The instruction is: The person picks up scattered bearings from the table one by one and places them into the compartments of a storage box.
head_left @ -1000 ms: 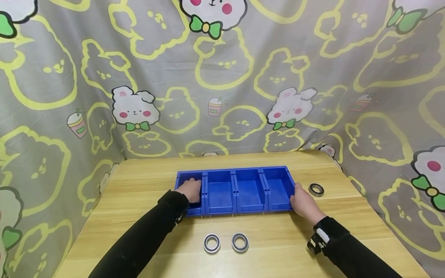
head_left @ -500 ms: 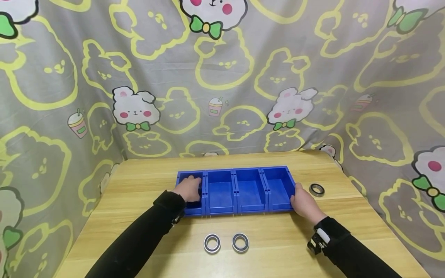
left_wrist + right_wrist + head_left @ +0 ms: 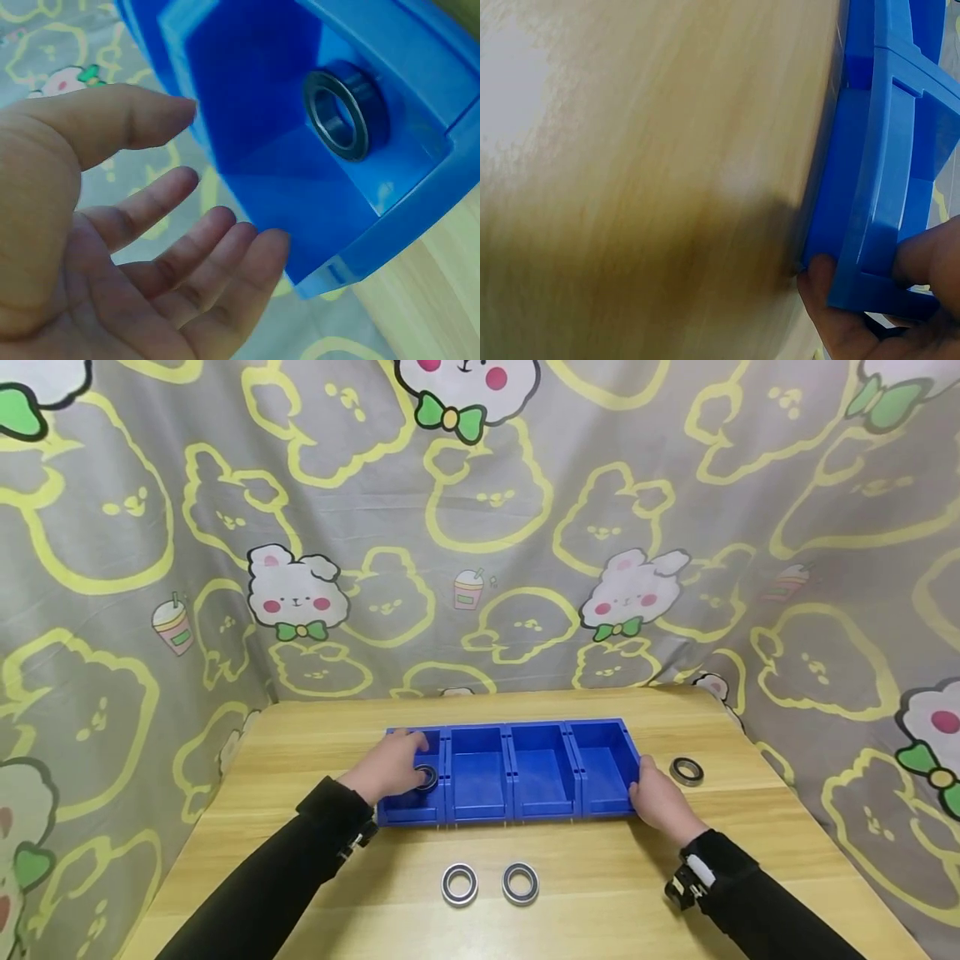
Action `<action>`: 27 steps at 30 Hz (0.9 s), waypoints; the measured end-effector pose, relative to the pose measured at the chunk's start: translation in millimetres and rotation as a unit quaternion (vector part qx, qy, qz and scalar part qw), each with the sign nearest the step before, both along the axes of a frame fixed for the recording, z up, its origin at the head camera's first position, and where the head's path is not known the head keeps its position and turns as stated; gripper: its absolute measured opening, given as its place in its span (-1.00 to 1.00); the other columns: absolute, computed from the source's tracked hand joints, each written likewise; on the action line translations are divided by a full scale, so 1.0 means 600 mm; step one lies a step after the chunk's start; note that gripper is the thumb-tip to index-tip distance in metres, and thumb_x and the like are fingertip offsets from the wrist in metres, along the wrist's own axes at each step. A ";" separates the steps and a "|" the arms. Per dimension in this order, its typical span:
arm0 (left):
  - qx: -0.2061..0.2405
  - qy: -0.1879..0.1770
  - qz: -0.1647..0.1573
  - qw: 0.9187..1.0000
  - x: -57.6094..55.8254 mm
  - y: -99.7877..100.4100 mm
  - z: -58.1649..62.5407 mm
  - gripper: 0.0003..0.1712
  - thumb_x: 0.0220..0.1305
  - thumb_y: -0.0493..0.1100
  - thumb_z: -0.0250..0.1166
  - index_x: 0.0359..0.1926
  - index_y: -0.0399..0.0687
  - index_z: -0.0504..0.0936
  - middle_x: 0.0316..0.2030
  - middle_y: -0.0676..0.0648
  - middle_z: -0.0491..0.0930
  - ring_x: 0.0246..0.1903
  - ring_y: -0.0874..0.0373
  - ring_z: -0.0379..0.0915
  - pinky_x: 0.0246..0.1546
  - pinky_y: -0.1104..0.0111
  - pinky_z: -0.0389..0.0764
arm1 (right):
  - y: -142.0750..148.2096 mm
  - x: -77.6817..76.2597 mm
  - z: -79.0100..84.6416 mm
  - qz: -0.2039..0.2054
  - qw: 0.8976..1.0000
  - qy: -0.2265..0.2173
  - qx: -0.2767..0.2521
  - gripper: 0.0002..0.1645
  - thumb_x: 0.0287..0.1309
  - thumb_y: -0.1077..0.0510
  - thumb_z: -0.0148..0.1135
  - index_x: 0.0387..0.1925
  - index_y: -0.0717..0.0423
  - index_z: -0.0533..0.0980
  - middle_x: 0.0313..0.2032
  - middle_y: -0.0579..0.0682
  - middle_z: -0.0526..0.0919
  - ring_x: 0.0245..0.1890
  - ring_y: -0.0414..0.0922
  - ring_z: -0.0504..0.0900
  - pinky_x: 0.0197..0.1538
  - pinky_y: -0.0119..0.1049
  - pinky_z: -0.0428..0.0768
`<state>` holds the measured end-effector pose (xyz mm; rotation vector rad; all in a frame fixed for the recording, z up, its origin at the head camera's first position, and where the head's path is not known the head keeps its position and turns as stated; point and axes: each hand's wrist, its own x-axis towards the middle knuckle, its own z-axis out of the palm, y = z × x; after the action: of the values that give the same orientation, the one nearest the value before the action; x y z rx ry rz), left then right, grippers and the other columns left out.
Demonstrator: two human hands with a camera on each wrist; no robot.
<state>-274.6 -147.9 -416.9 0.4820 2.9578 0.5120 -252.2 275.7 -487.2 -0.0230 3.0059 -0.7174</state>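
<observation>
A ball bearing stands on edge in the leftmost blue bin, leaning against its right wall. My left hand hovers at that bin's left side, thumb and fingers spread. In the left wrist view, a gap separates the fingertips from the bearing. At the other end of the row, my right hand grips the outer wall of the rightmost blue bin. The right wrist view shows its thumb and fingers on either side of the bin's corner.
Two bearings, the left one and the right one, lie flat before the bins. Another bearing lies right of the row. The two middle bins show bare floors. A patterned curtain hangs behind the wooden table.
My left hand has drawn back leftward and its fingers have spread, leaving the bearing in the leftmost bin. The right hand keeps its grip on the rightmost bin.
</observation>
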 end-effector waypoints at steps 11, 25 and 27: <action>-0.014 0.073 -0.080 0.994 0.076 0.005 0.025 -0.57 0.13 -0.12 0.45 0.01 -0.16 0.63 -0.15 -0.11 0.59 -0.18 0.02 0.51 -0.09 0.15 0.61 | 0.001 0.000 -0.001 0.002 1.000 0.008 -0.004 -0.45 0.33 0.33 -0.03 0.20 0.62 0.08 -0.07 0.63 0.50 -0.06 0.35 0.60 -0.04 0.20 0.57; -0.002 0.053 -0.132 0.990 0.123 0.029 0.017 -0.55 0.13 -0.05 0.46 0.02 -0.07 0.61 -0.10 -0.09 0.58 -0.13 0.07 0.51 -0.08 0.17 0.61 | -0.003 0.001 0.001 0.004 1.000 0.006 0.003 -0.42 0.32 0.33 -0.01 0.20 0.65 0.06 -0.07 0.66 0.49 -0.08 0.37 0.61 -0.05 0.21 0.57; 0.000 0.045 -0.140 0.989 0.129 0.031 0.014 -0.55 0.14 -0.06 0.44 0.04 -0.07 0.60 -0.10 -0.08 0.58 -0.14 0.09 0.51 -0.09 0.19 0.61 | -0.003 0.001 0.003 0.004 1.000 0.007 0.003 -0.42 0.32 0.33 -0.02 0.21 0.65 0.06 -0.07 0.66 0.49 -0.08 0.37 0.60 -0.05 0.21 0.57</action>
<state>-197.0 -129.1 -408.3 0.9249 2.9024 0.4680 -251.3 274.2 -485.4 -0.0399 3.0196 -0.7105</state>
